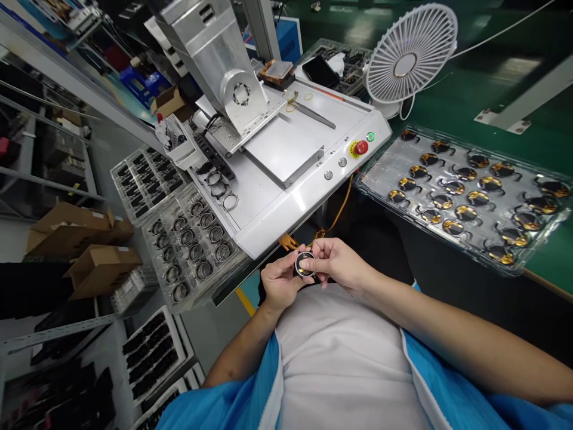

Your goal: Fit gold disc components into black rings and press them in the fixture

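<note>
A small round part (pixel 305 263) with a silver rim and a dark inside is held close to my body, in front of the white machine (pixel 286 209). My left hand (pixel 281 280) grips its left side between thumb and fingers. From the right, my right hand (pixel 338 263) holds the same part, its thumb lying over the face. Fingers behind the part are partly hidden. Left of the machine, a clear tray (pixel 185 257) holds several metal rings. On the right, another tray (pixel 412 161) carries several round black and gold parts with curved black strips.
The machine has a red button (pixel 360 147) and a metal fixture (pixel 242 98). Tweezers (pixel 316 114) lie on its top near three loose rings at the left edge. A white fan (pixel 405 64) stands behind the right tray. An orange cable (pixel 342 209) hangs below the machine.
</note>
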A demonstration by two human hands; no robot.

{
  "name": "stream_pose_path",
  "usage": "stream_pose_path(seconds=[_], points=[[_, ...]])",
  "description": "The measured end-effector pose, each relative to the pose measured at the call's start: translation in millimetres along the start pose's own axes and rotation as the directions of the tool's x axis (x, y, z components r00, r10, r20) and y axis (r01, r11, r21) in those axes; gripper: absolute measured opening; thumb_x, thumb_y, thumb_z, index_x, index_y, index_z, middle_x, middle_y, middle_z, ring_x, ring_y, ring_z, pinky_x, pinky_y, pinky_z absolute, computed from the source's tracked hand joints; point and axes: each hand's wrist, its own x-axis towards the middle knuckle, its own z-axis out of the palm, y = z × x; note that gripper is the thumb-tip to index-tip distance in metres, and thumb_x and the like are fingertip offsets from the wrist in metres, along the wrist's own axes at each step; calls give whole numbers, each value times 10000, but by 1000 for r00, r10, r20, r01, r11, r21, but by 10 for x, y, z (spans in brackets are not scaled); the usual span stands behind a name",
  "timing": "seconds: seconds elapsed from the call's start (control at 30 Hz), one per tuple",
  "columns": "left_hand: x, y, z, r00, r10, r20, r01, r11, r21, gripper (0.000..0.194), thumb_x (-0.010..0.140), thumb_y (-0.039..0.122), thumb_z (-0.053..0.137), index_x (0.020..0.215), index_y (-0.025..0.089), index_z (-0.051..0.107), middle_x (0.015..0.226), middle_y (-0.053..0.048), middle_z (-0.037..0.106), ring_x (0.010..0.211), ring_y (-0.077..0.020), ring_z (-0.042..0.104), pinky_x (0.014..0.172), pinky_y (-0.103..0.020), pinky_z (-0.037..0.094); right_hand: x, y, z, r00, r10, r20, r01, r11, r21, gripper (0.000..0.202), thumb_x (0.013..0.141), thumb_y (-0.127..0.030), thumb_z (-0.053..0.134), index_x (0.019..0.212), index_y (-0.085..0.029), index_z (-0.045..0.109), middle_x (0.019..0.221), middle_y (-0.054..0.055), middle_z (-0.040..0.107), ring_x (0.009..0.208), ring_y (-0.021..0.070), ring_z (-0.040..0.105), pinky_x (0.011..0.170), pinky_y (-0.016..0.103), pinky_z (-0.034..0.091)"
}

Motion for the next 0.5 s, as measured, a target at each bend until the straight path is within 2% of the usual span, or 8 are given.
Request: stream_pose_path(seconds=[0.1,0.23,0.3,0.4,0.43,0.5], points=[[-2,20,12,1000,31,-4,-31,999,31,579,593,164,965,1123,309,783,1147,-76,790,1069,-294,767,973,-446,634,20,26,28,1000,-12,4,12,997,79,626,499,-501,981,624,-196,448,494,-37,611,376,84,518,331,180,476],[-5,18,-13,995,56,-88,-52,998,41,547,597,200,969,1107,283,791,1126,-87,798,1057,-303,770,947,-434,644,86,37,127,999,-35,27,31,992,126,635,496,-512,983,631,-192,451,522,-33,628,391,85,535,360,202,520],[12,29,-42,988,36,-152,-27,998,56,529,609,248,967,1108,257,792,1130,-101,800,1046,-306,774,929,-426,651,157,13,166,998,-12,57,7,995,98,615,517,-539,972,651,-186,485,515,-30,622,394,78,524,376,201,529],[69,88,-85,970,28,-243,-20,999,34,498,688,283,928,1156,226,768,1163,-118,793,1073,-296,766,946,-403,640,334,-149,129,996,-4,91,9,999,-52,574,515,-511,985,751,-161,595,597,5,667,484,112,603,390,188,531],[92,119,-96,968,28,-250,-26,1000,11,479,722,287,907,1173,227,756,1178,-116,789,1093,-291,759,974,-403,625,409,-248,82,998,-36,57,41,994,-100,567,516,-493,990,781,-159,616,629,12,676,508,122,621,383,183,522],[133,189,-109,977,14,-214,-25,998,-50,427,786,300,860,1189,241,734,1200,-102,778,1115,-288,751,1025,-433,594,577,-508,-51,978,-166,-126,149,980,-134,535,548,-472,985,778,-171,607,630,1,656,475,116,598,349,183,487]])
